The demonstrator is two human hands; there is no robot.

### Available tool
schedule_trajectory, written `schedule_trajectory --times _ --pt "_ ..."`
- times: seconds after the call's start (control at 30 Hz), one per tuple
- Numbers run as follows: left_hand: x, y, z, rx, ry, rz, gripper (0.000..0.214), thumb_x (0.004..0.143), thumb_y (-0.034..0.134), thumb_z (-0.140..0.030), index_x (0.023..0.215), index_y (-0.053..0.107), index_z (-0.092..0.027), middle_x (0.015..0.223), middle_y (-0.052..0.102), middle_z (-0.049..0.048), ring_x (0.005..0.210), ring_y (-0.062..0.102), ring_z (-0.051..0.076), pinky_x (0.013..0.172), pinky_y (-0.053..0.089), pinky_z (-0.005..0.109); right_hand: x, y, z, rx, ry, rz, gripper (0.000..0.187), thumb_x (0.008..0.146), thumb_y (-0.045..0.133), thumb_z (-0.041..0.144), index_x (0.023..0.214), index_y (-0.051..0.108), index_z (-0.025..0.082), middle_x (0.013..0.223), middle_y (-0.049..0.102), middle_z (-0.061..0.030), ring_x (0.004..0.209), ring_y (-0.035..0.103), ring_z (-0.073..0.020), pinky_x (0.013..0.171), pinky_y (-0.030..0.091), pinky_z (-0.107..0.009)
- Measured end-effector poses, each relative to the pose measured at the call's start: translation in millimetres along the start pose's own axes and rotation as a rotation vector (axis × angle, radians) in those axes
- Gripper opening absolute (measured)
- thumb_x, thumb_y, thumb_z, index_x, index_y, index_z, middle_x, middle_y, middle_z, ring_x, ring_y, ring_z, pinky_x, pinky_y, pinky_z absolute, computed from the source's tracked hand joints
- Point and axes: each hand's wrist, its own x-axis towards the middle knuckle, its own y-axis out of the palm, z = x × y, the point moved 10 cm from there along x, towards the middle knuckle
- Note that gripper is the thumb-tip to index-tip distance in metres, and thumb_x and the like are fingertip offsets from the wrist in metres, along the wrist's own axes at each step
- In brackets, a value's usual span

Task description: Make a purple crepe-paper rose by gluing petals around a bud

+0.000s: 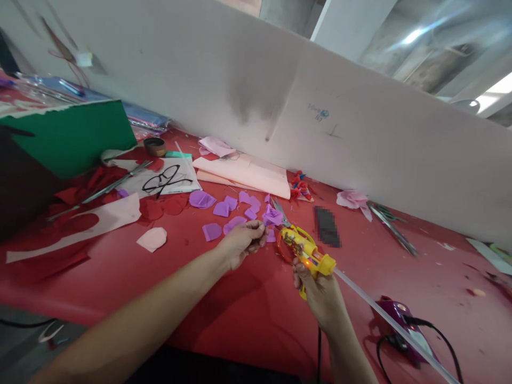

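Note:
My right hand [316, 290] is wrapped round the grip of a yellow glue gun [306, 249], a long clear glue stick [384, 312] trailing from its back. The nozzle points toward a purple paper flower [272, 214], which my left hand [246, 242] pinches near its base. Whether nozzle and flower touch, I cannot tell. Several loose purple petals [212, 231] lie on the red table just beyond my left hand. Partly hidden behind the gun and flower are scissors with orange handles [283, 250].
Pink paper sheets [248, 175] lie against the white partition [240, 80]. Eyeglasses [166, 180], red scraps [164, 207] and a green box [80, 138] are on the left. To the right are a dark pixelated rectangle [327, 226], metal scissors [394, 229] and a purple power strip [404, 325] with cables.

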Motion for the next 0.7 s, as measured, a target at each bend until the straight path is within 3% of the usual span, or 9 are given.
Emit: schedule_trajectory --times 0.47,0.7 --pt "4 -2.4 5 -0.007 0.004 0.033 0.017 0.079 0.062 -0.024 0.068 0.054 -0.015 0.053 0.049 -0.0023 0.039 0.028 0.003 0.039 0.016 0.016 -3 3 5 -0.043 -0.019 0.018 0.045 0.084 0.05 0.062 0.081 0.059 0.018 0.055 0.05 0.0014 0.051 0.047 -0.0136 0.05 0.037 -0.027" --pt "3 -2.4 3 -0.034 0.002 0.021 0.015 0.081 0.058 -0.02 0.068 0.054 -0.014 0.053 0.049 -0.0014 0.041 0.03 0.004 0.039 0.018 0.015 -7 -6 -11 -0.02 0.025 0.002 0.045 0.082 0.051 0.064 0.084 0.057 0.019 0.056 0.051 0.0018 0.049 0.047 -0.0133 0.048 0.036 -0.027"
